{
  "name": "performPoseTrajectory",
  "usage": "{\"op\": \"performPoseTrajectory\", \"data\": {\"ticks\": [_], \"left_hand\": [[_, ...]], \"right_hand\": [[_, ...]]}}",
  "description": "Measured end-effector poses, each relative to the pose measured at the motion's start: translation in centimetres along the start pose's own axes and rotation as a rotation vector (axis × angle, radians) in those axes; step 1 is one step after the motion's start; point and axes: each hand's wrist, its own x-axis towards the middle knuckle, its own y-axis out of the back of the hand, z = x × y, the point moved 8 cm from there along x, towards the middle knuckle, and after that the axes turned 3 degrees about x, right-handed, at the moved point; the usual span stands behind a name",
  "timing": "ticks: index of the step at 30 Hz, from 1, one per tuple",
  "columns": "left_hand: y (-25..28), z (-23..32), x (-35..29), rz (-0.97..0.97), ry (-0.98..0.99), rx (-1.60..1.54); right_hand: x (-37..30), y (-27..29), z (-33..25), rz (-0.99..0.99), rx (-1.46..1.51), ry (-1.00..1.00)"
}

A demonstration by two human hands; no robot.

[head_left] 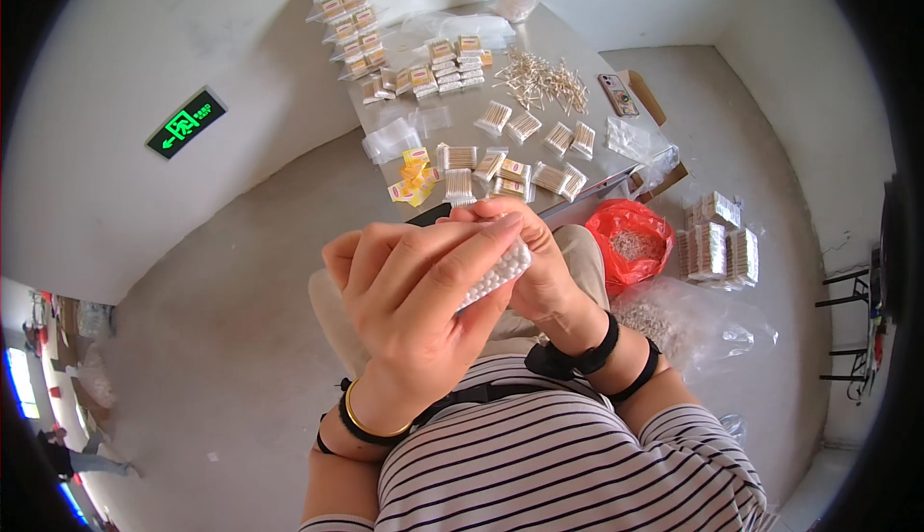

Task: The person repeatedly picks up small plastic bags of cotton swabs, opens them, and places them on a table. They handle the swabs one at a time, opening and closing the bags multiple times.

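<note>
Between my hands, in front of my body, is a small pack of cotton swabs [501, 273], its rows of white tips facing up toward me. My left hand [409, 296] wraps over its near left side with the fingers bent across it. From the right, my right hand [539, 267] closes round the pack's far side. The fingers hide most of the pack. On the table [568, 37] just beyond lie several filled swab packs [513, 171], yellow printed cards [415, 178] and flat clear plastic bags [390, 141].
Loose cotton swabs [542, 81] lie heaped on the table by a phone [618, 95]. Boxed packs [354, 34] stack at its far left. Right of my legs are a red plastic bag [606, 227], a clear bag [727, 316] and bundled swabs [710, 248]. A person [72, 457] is far left.
</note>
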Motion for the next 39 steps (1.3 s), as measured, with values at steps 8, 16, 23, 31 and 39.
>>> {"op": "performPoseTrajectory", "data": {"ticks": [8, 16, 23, 31, 39], "left_hand": [[0.0, -1.1, -0.4, -0.029, 0.016, -0.172], [0.5, -0.6, -0.4, -0.036, -0.019, -0.171], [0.6, -1.1, -0.7, -0.032, 0.026, -0.202], [0.9, -1.1, -0.8, -0.039, 0.008, -0.217], [1.0, -0.7, -1.3, 0.03, -0.034, -0.19]], "right_hand": [[-0.1, 0.3, -0.2, 0.023, -0.008, -0.015], [0.0, -0.3, -0.9, 0.004, -0.123, 0.024], [0.1, -1.3, -2.3, -0.091, -0.412, 0.135], [-0.3, -1.5, -2.8, -0.06, -0.495, 0.18], [-0.3, -2.2, -3.3, -0.094, -0.573, 0.199]]}}
